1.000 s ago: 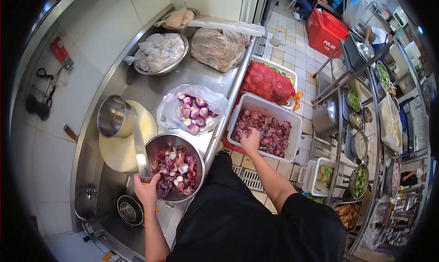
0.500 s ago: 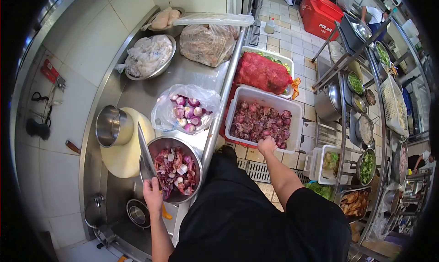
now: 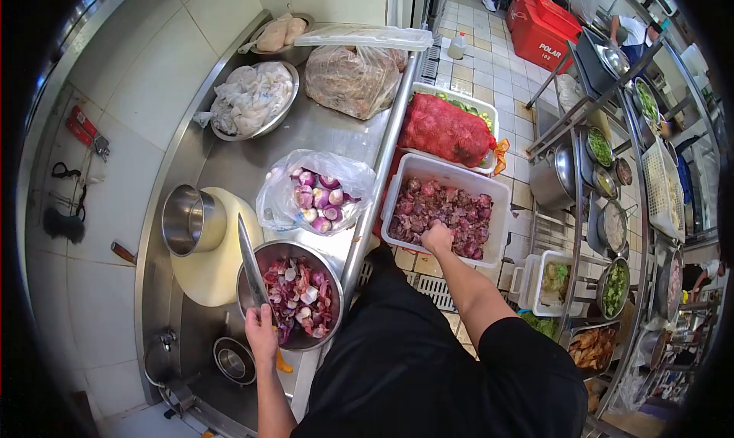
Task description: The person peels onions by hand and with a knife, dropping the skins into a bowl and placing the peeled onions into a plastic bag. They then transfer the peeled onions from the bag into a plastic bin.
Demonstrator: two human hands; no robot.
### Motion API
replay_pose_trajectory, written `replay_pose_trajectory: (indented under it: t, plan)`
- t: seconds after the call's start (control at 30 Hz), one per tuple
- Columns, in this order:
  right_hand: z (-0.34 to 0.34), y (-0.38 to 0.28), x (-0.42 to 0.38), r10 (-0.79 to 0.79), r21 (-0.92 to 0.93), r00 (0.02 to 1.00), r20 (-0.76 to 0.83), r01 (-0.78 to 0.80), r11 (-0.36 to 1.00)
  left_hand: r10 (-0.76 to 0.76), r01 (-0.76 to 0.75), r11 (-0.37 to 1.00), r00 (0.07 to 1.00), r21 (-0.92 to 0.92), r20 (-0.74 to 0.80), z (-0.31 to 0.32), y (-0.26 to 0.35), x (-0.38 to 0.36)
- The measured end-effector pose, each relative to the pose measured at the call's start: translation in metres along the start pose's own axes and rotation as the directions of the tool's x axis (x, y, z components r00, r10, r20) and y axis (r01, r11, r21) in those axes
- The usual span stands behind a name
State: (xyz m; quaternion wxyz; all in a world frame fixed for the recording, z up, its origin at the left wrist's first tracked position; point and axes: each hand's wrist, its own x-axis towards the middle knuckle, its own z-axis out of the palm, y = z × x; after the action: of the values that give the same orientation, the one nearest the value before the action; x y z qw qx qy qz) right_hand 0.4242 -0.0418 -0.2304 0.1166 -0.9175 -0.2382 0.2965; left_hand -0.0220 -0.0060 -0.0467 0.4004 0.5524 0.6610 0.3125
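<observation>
In my left hand (image 3: 262, 333) is the handle of a large kitchen knife (image 3: 251, 262), its blade pointing away from me over the left rim of a steel bowl (image 3: 336, 315). Red onion skins and trimmings (image 3: 297, 296) fill that bowl. My right hand (image 3: 437, 239) reaches down into a white plastic tub (image 3: 501, 216) and touches the small dark red onions (image 3: 428, 205) there; its fingertips are hidden among them. Beyond the bowl, a clear plastic bag (image 3: 275, 197) holds peeled red onions (image 3: 321, 201).
A steel pot (image 3: 191, 222) stands on a round pale board (image 3: 202, 273) at the left. Bagged meat (image 3: 352, 78) lies farther back on the steel counter (image 3: 306, 136). A red mesh sack (image 3: 443, 128) lies beyond the tub. Shelves of food (image 3: 612, 178) line the right.
My right hand has shifted slightly left within the tub, deeper over the onions. The knife stays in my left hand. The whole view has tilted a little.
</observation>
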Motion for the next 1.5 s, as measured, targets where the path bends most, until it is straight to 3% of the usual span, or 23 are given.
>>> replay_pose_trajectory:
  t: [0.1,0.17,0.37,0.43,0.47,0.5,0.57,0.67,0.73,0.83,0.97,1.03,1.07,1.1,1.13,1.17,1.2,1.23,1.3,1.33,1.4,1.47,1.5]
  plan:
    - [0.002,-0.016,0.015,-0.020,-0.022,1.000,-0.004,0.020,1.000,-0.180,0.181,0.977,0.984,-0.117,0.022,0.001,0.019,-0.004]
    - [0.001,-0.028,0.027,-0.152,-0.105,0.988,-0.035,0.148,0.983,-0.145,0.145,0.987,0.989,-0.074,-0.002,0.002,0.019,-0.004]
    - [-0.011,-0.073,0.075,-0.140,-0.298,0.985,0.105,0.166,0.940,-0.114,0.116,0.992,0.993,0.059,-0.028,0.013,0.009,-0.010]
    - [-0.006,-0.078,0.095,-0.227,-0.299,0.973,0.031,0.226,0.927,-0.149,0.152,0.983,0.988,0.100,-0.036,0.023,0.008,-0.014]
    - [-0.001,-0.080,0.112,-0.237,-0.334,0.968,0.085,0.252,0.908,-0.173,0.174,0.982,0.985,0.079,-0.013,0.028,0.020,-0.021]
    - [0.004,-0.082,0.126,-0.243,-0.368,0.960,0.141,0.279,0.887,-0.064,0.062,0.976,0.998,0.209,0.001,0.035,0.051,-0.023]
    - [0.012,-0.084,0.143,-0.327,-0.478,0.913,0.246,0.407,0.778,-0.205,0.187,0.958,0.977,0.215,0.064,0.041,0.051,-0.024]
    - [0.027,-0.083,0.160,-0.355,-0.537,0.886,0.300,0.464,0.705,-0.251,0.219,0.944,0.962,0.246,0.105,0.051,0.070,-0.026]
    - [0.023,-0.089,0.160,-0.236,-0.658,0.908,0.347,0.414,0.629,-0.238,0.212,0.945,0.968,0.249,0.077,0.056,0.075,-0.026]
    - [0.043,-0.063,0.168,-0.330,-0.643,0.923,0.195,0.375,0.667,-0.224,0.211,0.942,0.974,0.260,0.019,0.058,0.073,-0.029]
    - [0.026,-0.060,0.157,-0.373,-0.615,0.893,0.253,0.446,0.650,-0.235,0.237,0.943,0.971,0.232,-0.036,0.055,0.077,-0.025]
    - [0.002,-0.060,0.136,-0.363,-0.368,0.930,0.063,0.359,0.857,-0.271,0.276,0.955,0.961,0.105,-0.056,0.050,0.082,-0.019]
    - [0.005,-0.044,0.140,-0.488,-0.143,0.865,-0.115,0.472,0.870,-0.243,0.250,0.965,0.966,0.078,-0.086,0.048,0.080,-0.017]
    - [0.005,-0.032,0.147,-0.504,-0.155,0.855,-0.118,0.486,0.860,-0.200,0.210,0.974,0.974,0.082,-0.109,0.043,0.069,-0.016]
    - [0.001,-0.027,0.147,-0.385,0.196,0.912,-0.139,0.406,0.893,-0.236,0.242,0.970,0.963,0.029,-0.129,0.040,0.059,-0.016]
    - [-0.003,-0.019,0.147,-0.260,0.522,0.959,-0.109,0.278,0.806,-0.273,0.272,0.962,0.952,-0.023,-0.142,0.036,0.048,-0.017]
    - [-0.004,-0.006,0.151,-0.280,0.726,0.960,-0.019,0.206,0.656,-0.272,0.270,0.962,0.952,-0.038,-0.141,0.033,0.034,-0.018]
    - [-0.019,-0.016,0.136,-0.287,0.722,0.957,-0.032,0.221,0.655,-0.255,0.246,0.966,0.959,-0.082,-0.127,0.029,0.022,-0.017]
    - [-0.063,-0.041,0.088,-0.533,0.957,0.827,0.180,-0.022,0.289,-0.225,0.209,0.968,0.968,-0.139,-0.113,0.022,0.010,-0.019]
    - [-0.086,-0.065,0.057,-0.538,0.959,0.828,0.161,-0.002,0.284,-0.259,0.241,0.948,0.963,-0.208,-0.069,0.018,0.013,-0.018]
    - [-0.124,-0.120,-0.006,-0.813,0.923,0.475,0.338,-0.337,0.187,-0.264,0.251,0.924,0.965,-0.289,-0.005,0.010,0.009,-0.018]
    - [-0.128,-0.159,-0.049,-0.872,0.933,0.352,0.341,-0.242,0.267,-0.151,0.165,0.965,0.985,-0.202,0.083,-0.001,0.002,-0.011]
    - [-0.130,-0.181,-0.073,-0.898,0.907,0.225,0.379,-0.286,0.310,-0.129,0.145,0.966,0.988,-0.215,0.086,-0.007,0.008,-0.011]
